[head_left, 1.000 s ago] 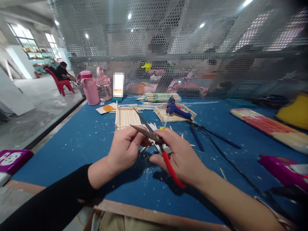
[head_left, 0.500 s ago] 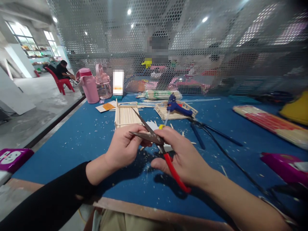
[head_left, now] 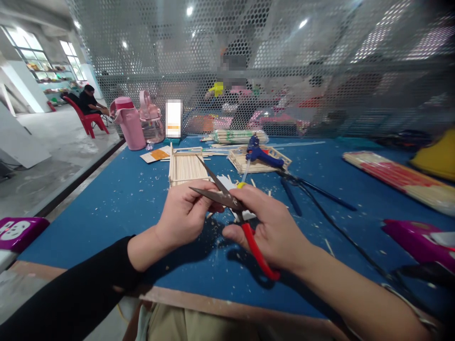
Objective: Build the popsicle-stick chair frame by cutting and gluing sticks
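Scissors (head_left: 231,200) with red handles are in the right hand (head_left: 272,225), above the blue bench (head_left: 106,213), their blades spread and pointing up and to the left, across the fingertips of the left hand (head_left: 185,213). The two hands are close together, the right one clamped around the scissors and the left one closed with thumb and fingers pinched, though what it grips is too hidden to tell. Beyond them on the bench lie a slatted stick frame (head_left: 188,168) and, to its right, a stick tray (head_left: 240,163) with a blue glue gun (head_left: 265,156) over it.
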{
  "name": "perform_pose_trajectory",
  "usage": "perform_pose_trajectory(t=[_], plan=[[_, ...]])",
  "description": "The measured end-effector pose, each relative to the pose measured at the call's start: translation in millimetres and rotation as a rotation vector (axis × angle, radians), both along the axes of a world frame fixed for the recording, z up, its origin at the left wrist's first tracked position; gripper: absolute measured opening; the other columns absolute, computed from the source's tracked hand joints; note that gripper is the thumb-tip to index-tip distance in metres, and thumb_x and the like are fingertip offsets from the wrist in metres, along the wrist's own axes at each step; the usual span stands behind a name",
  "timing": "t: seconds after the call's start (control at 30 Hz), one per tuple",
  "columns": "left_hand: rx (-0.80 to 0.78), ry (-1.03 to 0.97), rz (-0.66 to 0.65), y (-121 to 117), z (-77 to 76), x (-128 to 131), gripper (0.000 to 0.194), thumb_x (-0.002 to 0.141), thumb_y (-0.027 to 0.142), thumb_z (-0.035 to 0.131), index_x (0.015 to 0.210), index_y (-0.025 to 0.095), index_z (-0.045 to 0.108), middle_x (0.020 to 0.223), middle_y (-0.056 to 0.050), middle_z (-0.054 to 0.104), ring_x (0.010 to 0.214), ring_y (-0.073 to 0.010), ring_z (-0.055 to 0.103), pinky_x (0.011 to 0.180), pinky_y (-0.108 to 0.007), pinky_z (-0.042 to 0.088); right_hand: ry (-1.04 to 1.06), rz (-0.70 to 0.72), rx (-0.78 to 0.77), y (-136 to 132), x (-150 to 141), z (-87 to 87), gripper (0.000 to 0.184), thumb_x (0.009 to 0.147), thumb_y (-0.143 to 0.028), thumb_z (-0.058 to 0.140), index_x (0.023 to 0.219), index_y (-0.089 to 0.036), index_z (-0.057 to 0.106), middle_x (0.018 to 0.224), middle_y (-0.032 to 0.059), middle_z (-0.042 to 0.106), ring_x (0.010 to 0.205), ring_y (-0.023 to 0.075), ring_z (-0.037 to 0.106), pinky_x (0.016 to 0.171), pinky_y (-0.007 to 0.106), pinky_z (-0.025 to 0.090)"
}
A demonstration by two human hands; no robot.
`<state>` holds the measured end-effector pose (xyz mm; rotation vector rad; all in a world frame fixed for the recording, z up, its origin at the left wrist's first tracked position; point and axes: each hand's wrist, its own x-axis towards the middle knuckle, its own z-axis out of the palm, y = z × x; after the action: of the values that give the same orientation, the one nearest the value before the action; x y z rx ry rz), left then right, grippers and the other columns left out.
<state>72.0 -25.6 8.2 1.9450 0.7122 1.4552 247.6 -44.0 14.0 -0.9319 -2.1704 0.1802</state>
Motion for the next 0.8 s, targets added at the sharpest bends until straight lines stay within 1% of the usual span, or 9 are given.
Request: perform_pose_trajectory(t=[0.2, 0.33, 0.43, 0.5, 0.57, 0.67, 0.73, 0.8], plan=[[-0.073, -0.063, -0.043, -0.3, -2.1, 2.1, 0.025, 0.089, 0.024, 0.049, 0.072, 0.014, 0.063, 0.064, -0.005, 0.068, 0.055, -0.0108, 0.063, 0.052, -0.021, 0.052, -0.005, -0.033, 0.060, 0.8, 1.0, -5.4, 0.040, 0.080, -0.055, 0.059, 0.100, -0.020, 0.058, 0.082, 0.0065, 0.062, 0.072, 0.0196, 0.058, 0.062, 0.032, 0.047], [-0.126, -0.086, -0.036, -0.3, -2.1, 2.2, 0.027, 0.089, 0.033, 0.051, 0.072, 0.015, 0.061, 0.067, -0.005, 0.069, 0.054, -0.0113, 0.064, 0.051, -0.021, 0.053, -0.015, -0.064, 0.076, 2.0, 1.8, -5.8, 0.041, 0.080, -0.056, 0.058, 0.100, -0.021, 0.059, 0.081, 0.0067, 0.064, 0.071, 0.0201, 0.059, 0.062, 0.033, 0.048], [-0.152, -0.078, -0.021, 0.0, -2.7, 3.2, 0.028, 0.088, 0.034, 0.052, 0.069, 0.015, 0.059, 0.060, -0.003, 0.064, 0.053, -0.0108, 0.063, 0.051, -0.020, 0.053, -0.013, -0.070, 0.062, 2.2, 1.7, -4.8, 0.040, 0.081, -0.056, 0.056, 0.097, -0.020, 0.060, 0.081, 0.0072, 0.065, 0.071, 0.0204, 0.060, 0.062, 0.032, 0.048], [-0.192, -0.112, -0.023, 0.5, -3.5, 5.2, 0.027, 0.088, 0.034, 0.052, 0.069, 0.016, 0.058, 0.058, -0.001, 0.061, 0.054, -0.0103, 0.062, 0.051, -0.019, 0.052, 0.017, -0.066, 0.017, 1.8, -0.1, -3.8, 0.038, 0.081, -0.056, 0.056, 0.096, -0.021, 0.060, 0.080, 0.0062, 0.065, 0.069, 0.0193, 0.060, 0.061, 0.031, 0.048], [-0.258, -0.176, -0.048, 1.1, -4.7, 7.9, 0.023, 0.088, 0.032, 0.052, 0.073, 0.016, 0.057, 0.061, 0.000, 0.059, 0.056, -0.0097, 0.062, 0.053, -0.019, 0.053, 0.100, -0.070, -0.073, 1.7, -3.6, -2.6, 0.034, 0.083, -0.053, 0.055, 0.094, -0.022, 0.060, 0.076, 0.0033, 0.064, 0.064, 0.0168, 0.058, 0.058, 0.029, 0.046], [-0.342, -0.206, -0.096, 2.1, -6.6, 11.6, 0.017, 0.089, 0.029, 0.051, 0.079, 0.016, 0.056, 0.066, 0.000, 0.059, 0.061, -0.0096, 0.062, 0.059, -0.020, 0.054, 0.372, -0.112, -0.254, 3.6, -9.2, -1.1, 0.026, 0.084, -0.047, 0.056, 0.091, -0.022, 0.056, 0.065, -0.0021, 0.056, 0.052, 0.0125, 0.051, 0.050, 0.027, 0.043], [-0.335, -0.143, -0.090, 2.7, -7.5, 12.7, 0.015, 0.089, 0.027, 0.050, 0.079, 0.016, 0.055, 0.067, 0.000, 0.060, 0.063, -0.0100, 0.061, 0.062, -0.022, 0.053, 0.571, -0.117, -0.350, 5.9, -11.4, -0.2, 0.025, 0.080, -0.044, 0.061, 0.090, -0.023, 0.053, 0.062, -0.0049, 0.052, 0.047, 0.0107, 0.048, 0.046, 0.026, 0.041], [-0.257, -0.033, -0.042, 3.0, -8.1, 12.9, 0.015, 0.089, 0.025, 0.050, 0.079, 0.016, 0.056, 0.067, -0.001, 0.062, 0.063, -0.0107, 0.060, 0.061, -0.023, 0.052, 0.688, -0.096, -0.416, 7.8, -12.1, 0.7, 0.026, 0.076, -0.039, 0.066, 0.091, -0.023, 0.052, 0.061, -0.0064, 0.051, 0.046, 0.0099, 0.048, 0.043, 0.025, 0.040]])
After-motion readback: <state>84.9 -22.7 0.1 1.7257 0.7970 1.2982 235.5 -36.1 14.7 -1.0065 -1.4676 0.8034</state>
